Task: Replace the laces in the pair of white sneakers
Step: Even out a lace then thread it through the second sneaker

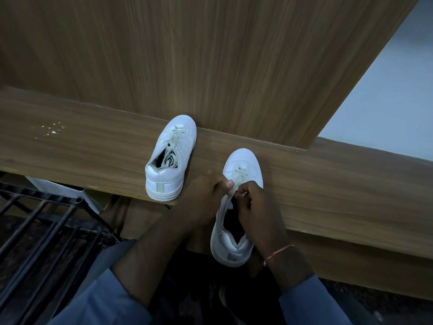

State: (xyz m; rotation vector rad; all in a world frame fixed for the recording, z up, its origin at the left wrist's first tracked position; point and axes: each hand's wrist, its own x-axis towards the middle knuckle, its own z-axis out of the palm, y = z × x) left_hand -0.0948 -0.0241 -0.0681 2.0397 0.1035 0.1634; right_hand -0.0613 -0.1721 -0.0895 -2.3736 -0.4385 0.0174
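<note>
Wood-grain ledge under matching upright panel, pale wall at right; near sneaker overhangs the front edge, left hand and right hand both pinching its beige lace — second sneaker just beside, toe at the back edge.

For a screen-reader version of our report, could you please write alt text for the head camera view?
A person's left hand grips a white low-top sneaker on a brown wood-grain ledge while the right hand pinches its beige lace at the eyelets. A second white sneaker, loosely laced in beige, stands to its left.
</note>
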